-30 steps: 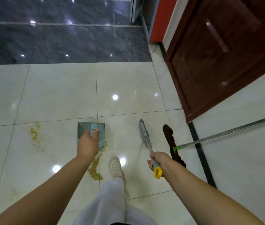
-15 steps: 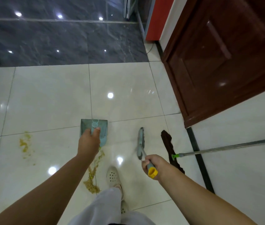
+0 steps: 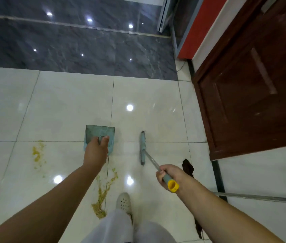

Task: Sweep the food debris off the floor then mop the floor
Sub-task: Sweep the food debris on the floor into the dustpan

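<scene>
Teal dustpan [image 3: 100, 135] gripped by left hand [image 3: 95, 151], broom [image 3: 143, 148] by right hand [image 3: 169, 174], both now carried farther forward.

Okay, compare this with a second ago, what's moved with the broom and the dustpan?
The broom head has swung from slanted to nearly straight ahead, beside the dustpan. The camera view shifted, so the mop now sits closer to the right hand. Unchanged: left hand grips the dustpan, right hand the broom; both debris patches unswept.

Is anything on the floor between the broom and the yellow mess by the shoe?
Nothing visible. Bare tile lies between the broom head and the yellow debris. The dustpan hangs farther ahead, and the shoe stands beside the debris.
</scene>
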The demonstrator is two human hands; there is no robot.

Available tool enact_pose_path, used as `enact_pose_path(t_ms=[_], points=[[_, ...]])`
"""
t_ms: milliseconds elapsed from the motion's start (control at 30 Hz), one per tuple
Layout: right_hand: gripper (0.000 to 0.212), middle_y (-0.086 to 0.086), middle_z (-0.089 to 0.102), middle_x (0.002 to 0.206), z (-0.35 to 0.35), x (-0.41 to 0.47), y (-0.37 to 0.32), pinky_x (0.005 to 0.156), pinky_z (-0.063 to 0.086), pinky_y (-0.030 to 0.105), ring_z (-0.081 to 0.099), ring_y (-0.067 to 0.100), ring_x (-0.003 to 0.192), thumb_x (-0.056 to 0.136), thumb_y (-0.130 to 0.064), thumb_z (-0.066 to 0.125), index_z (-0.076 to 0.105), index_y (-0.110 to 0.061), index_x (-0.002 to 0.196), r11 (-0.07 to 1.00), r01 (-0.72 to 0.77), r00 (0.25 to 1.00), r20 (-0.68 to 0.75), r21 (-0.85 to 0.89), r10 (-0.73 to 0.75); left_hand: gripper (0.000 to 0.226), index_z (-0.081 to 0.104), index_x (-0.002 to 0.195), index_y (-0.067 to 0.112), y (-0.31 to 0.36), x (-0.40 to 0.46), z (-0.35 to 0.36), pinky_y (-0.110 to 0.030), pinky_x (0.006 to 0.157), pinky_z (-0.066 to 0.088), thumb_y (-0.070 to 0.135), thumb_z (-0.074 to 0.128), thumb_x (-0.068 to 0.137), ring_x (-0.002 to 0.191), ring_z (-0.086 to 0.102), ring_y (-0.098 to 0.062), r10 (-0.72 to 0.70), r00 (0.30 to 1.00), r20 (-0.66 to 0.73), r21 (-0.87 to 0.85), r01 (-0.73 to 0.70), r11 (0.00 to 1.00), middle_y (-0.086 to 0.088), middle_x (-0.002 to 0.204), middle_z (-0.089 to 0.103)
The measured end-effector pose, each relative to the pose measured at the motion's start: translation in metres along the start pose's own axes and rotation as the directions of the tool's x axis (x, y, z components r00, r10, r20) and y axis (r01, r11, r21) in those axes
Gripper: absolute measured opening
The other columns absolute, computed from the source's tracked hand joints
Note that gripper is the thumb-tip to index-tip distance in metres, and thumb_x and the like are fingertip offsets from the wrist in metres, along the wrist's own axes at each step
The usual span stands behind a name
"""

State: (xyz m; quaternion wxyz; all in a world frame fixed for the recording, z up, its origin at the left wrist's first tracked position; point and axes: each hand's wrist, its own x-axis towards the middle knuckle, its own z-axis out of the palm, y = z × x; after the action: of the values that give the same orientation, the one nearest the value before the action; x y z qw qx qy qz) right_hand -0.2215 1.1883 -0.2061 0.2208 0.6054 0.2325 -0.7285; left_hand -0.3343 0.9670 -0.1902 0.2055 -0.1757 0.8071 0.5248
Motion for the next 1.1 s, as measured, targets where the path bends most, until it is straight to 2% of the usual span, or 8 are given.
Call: enact_pose_path(t_ms=[100, 200, 400, 567, 700, 933, 1100], points=[[0.016, 0.014, 0.041, 0.064, -0.003, 0.007, -0.026, 0.026, 0.032, 0.008, 0.033, 0.011, 0.018, 0.097, -0.002, 0.035, 0.040, -0.001, 0.082, 0.994, 0.069, 0.991, -0.104, -0.089, -0.078, 0.026, 0.051, 0.084, 0.016, -0.002, 0.004, -0.009, -0.026, 0.046, 0.038, 0.038, 0.046, 0.096, 0.056, 0.046, -0.016, -0.007, 1.000, -0.021, -0.017, 0.007, 1.000, -0.010, 0.076, 0.053], [0.016, 0.014, 0.039, 0.070, -0.002, 0.024, -0.052, 0.026, 0.033, 0.010, 0.034, 0.012, 0.016, 0.099, -0.005, 0.036, 0.039, 0.000, 0.084, 0.978, 0.104, 0.979, -0.157, -0.183, -0.133, 0.028, 0.054, 0.097, 0.011, -0.009, 0.006, -0.018, -0.026, 0.046, 0.038, 0.038, 0.047, 0.096, 0.056, 0.047, -0.014, -0.006, 0.999, -0.048, -0.010, 0.005, 1.000, -0.009, 0.077, 0.054], [0.017, 0.009, 0.035, 0.068, 0.022, 0.049, -0.064, 0.026, 0.034, 0.010, 0.033, 0.010, 0.017, 0.099, -0.004, 0.034, 0.038, -0.004, 0.083, 0.919, 0.069, 0.981, -0.143, -0.388, -0.134, 0.025, 0.053, 0.095, 0.014, -0.025, 0.004, -0.028, -0.026, 0.048, 0.039, 0.037, 0.046, 0.097, 0.055, 0.047, -0.015, -0.040, 0.991, -0.127, -0.026, 0.037, 0.999, -0.006, 0.072, 0.054], [0.019, 0.009, 0.037, 0.062, 0.050, 0.046, -0.025, 0.026, 0.033, 0.011, 0.034, 0.011, 0.017, 0.097, -0.002, 0.036, 0.040, -0.003, 0.079, 0.842, -0.024, 0.995, -0.090, -0.539, -0.029, 0.024, 0.051, 0.088, 0.014, -0.031, 0.001, -0.022, -0.030, 0.052, 0.040, 0.035, 0.047, 0.097, 0.056, 0.047, -0.018, -0.103, 0.971, -0.217, -0.091, 0.085, 0.992, -0.010, 0.074, 0.055], [0.012, 0.012, 0.043, 0.066, 0.065, 0.043, -0.013, 0.028, 0.034, 0.011, 0.035, 0.013, 0.019, 0.095, -0.002, 0.041, 0.045, 0.000, 0.084, 0.799, -0.094, 0.995, -0.080, -0.594, 0.058, 0.023, 0.050, 0.084, 0.016, -0.025, -0.005, -0.009, -0.027, 0.048, 0.038, 0.034, 0.046, 0.097, 0.054, 0.046, -0.018, -0.156, 0.948, -0.277, -0.151, 0.118, 0.982, -0.010, 0.071, 0.052], [0.016, 0.016, 0.046, 0.072, 0.080, 0.025, -0.042, 0.030, 0.037, 0.011, 0.037, 0.012, 0.026, 0.096, -0.003, 0.045, 0.045, 0.003, 0.081, 0.710, -0.091, 0.995, -0.043, -0.698, 0.085, 0.028, 0.053, 0.094, 0.008, -0.005, -0.008, 0.010, -0.025, 0.048, 0.039, 0.035, 0.044, 0.098, 0.053, 0.048, -0.020, -0.230, 0.899, -0.372, -0.192, 0.168, 0.967, -0.012, 0.073, 0.057], [0.019, 0.014, 0.043, 0.069, 0.090, 0.029, -0.093, 0.028, 0.035, 0.010, 0.033, 0.011, 0.017, 0.097, -0.004, 0.043, 0.044, 0.001, 0.079, 0.641, -0.041, 0.999, -0.047, -0.767, 0.007, 0.027, 0.050, 0.083, 0.014, 0.008, -0.005, 0.024, -0.025, 0.047, 0.038, 0.035, 0.043, 0.098, 0.051, 0.046, -0.019, -0.259, 0.879, -0.400, -0.236, 0.174, 0.956, -0.011, 0.069, 0.055]])
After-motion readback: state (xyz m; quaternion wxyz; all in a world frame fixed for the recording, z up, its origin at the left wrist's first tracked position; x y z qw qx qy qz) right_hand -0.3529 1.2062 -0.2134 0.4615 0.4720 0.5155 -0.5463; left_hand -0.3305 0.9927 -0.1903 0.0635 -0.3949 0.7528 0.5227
